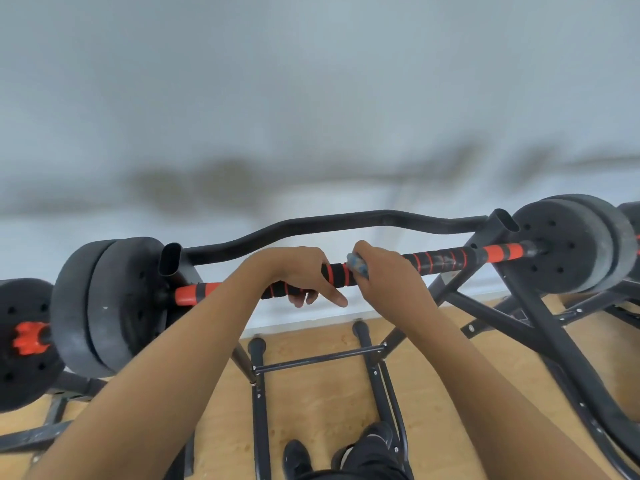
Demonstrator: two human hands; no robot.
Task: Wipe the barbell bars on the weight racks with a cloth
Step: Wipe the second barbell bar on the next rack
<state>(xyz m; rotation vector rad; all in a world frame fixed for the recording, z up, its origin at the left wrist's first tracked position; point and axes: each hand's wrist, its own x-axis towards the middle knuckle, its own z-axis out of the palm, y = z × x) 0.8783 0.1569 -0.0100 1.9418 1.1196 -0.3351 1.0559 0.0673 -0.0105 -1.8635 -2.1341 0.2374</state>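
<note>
A barbell bar (440,260) with black and orange foam grip lies across the black weight rack (498,230), black plates on both ends. My left hand (298,271) grips the bar left of its middle, with the index finger stretched out toward the right. My right hand (384,268) is wrapped around the bar just to the right, holding a blue-grey cloth (356,266) against it. Only a small part of the cloth shows beside my fingers.
A curved black rack crossbar (346,220) runs behind the bar, close to a pale wall. Black plates (114,306) hang at left and black plates (568,244) at right. Rack legs (259,393) stand on a wooden floor near my black shoes (298,459).
</note>
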